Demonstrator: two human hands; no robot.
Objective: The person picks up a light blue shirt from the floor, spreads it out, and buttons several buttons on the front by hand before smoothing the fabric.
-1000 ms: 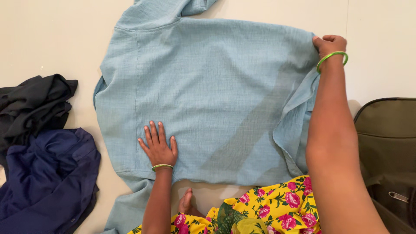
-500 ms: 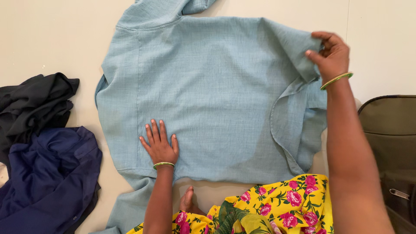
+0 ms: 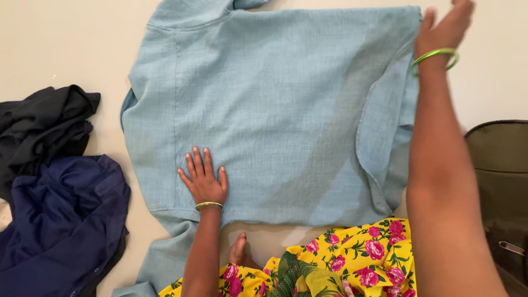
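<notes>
Your left hand (image 3: 203, 184) is spread flat, pinning the blue top (image 3: 275, 110) on the floor at 7 o'clock. Right hand (image 3: 443, 30) is open at its 2 o'clock corner. One side's folded in; the other, I'd say, isn't.

The pale cream floor (image 3: 66, 44) carried everything. A light blue shirt (image 3: 275, 110) lay spread flat across its middle, 1 sleeve trailing toward the near edge. To the left, 2 crumpled garments rested touching each other: a black one (image 3: 44, 124) farther off, a navy one (image 3: 60, 220) nearer. At the right edge sat an olive-green bag (image 3: 498, 176).
</notes>
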